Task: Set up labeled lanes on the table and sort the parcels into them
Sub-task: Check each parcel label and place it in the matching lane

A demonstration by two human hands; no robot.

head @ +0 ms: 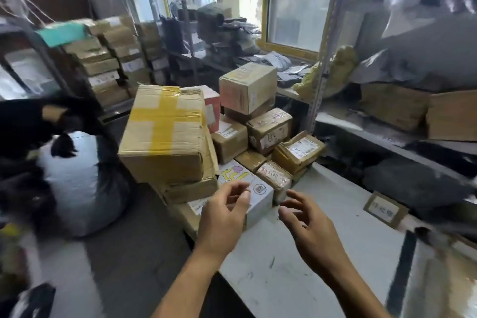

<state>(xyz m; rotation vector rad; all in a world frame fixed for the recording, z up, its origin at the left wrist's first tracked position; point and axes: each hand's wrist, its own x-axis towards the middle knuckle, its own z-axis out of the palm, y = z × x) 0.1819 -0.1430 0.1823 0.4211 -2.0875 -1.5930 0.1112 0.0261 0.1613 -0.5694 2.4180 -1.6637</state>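
Both hands (224, 219) (309, 227) empty; cardboard label (386, 210) unreadable.

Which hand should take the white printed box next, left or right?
Probably left. The left hand is open right at the white printed box, fingers overlapping its near edge. The right hand is open too, but over bare table beside it.
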